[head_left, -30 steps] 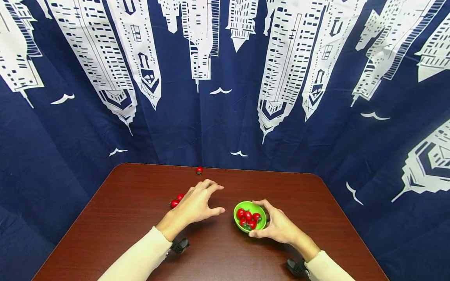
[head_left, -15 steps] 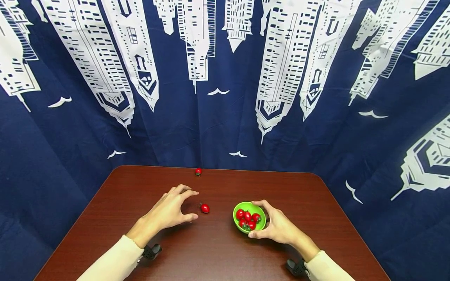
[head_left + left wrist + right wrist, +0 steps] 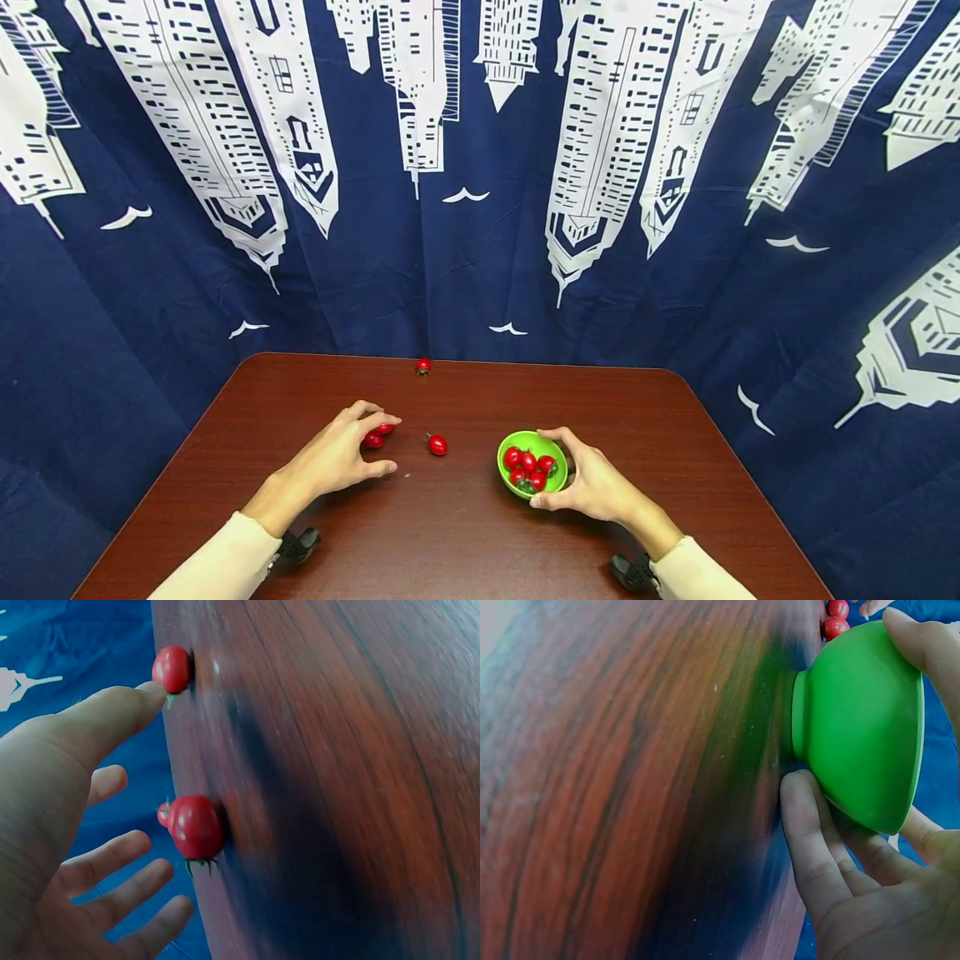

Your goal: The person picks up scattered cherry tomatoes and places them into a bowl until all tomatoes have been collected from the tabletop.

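Observation:
My left hand (image 3: 330,454) hovers low over the left side of the table, fingers spread and holding nothing. Two red cherry tomatoes (image 3: 373,440) lie between its thumb and fingers, partly hidden by the hand. To its right sits a single cherry tomato (image 3: 437,445). In the left wrist view, a tomato (image 3: 197,826) with a green stem end shows beyond the relaxed fingers. My right hand (image 3: 588,481) grips a small green bowl (image 3: 525,438) by its right side, thumb and fingers around the wall. Several cherry tomatoes (image 3: 528,462) are inside the bowl, which stands upright.
Another cherry tomato (image 3: 423,367) lies close to the back edge of the reddish-brown wooden table (image 3: 480,542). Behind the table hangs a navy cloth (image 3: 375,275) printed with white buildings. Each wrist wears a dark strapped device (image 3: 300,546).
My left hand has drawn away leftward from near the bowl, uncovering the single tomato and coming over the pair. The right hand and bowl have stayed in place. The view has shifted slightly.

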### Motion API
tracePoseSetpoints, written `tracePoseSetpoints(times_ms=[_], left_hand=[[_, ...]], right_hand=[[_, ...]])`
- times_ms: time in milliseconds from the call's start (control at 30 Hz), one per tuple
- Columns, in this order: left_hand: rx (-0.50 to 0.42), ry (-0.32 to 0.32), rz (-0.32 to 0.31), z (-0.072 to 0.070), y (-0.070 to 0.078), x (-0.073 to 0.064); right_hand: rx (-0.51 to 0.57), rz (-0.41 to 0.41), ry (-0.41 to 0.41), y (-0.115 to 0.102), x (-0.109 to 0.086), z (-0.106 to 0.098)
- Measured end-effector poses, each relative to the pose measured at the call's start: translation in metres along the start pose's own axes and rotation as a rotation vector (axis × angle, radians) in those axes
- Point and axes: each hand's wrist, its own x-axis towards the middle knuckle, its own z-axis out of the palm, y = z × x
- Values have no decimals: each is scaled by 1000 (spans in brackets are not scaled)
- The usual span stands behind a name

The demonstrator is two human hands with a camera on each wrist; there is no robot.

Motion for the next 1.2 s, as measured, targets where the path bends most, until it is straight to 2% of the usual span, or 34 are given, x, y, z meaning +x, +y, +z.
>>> tracePoseSetpoints(times_ms=[333, 533, 867, 1200], left_hand=[[-57, -24, 7, 1, -11, -3], [-60, -40, -4, 1, -13, -3], [-43, -32, 50, 4, -19, -3], [-78, -48, 61, 5, -20, -3]], right_hand=[[4, -3, 0, 0, 1, 1], [-10, 3, 3, 1, 0, 1], [-24, 0, 5, 1, 0, 1], [-9, -6, 4, 0, 1, 1]])
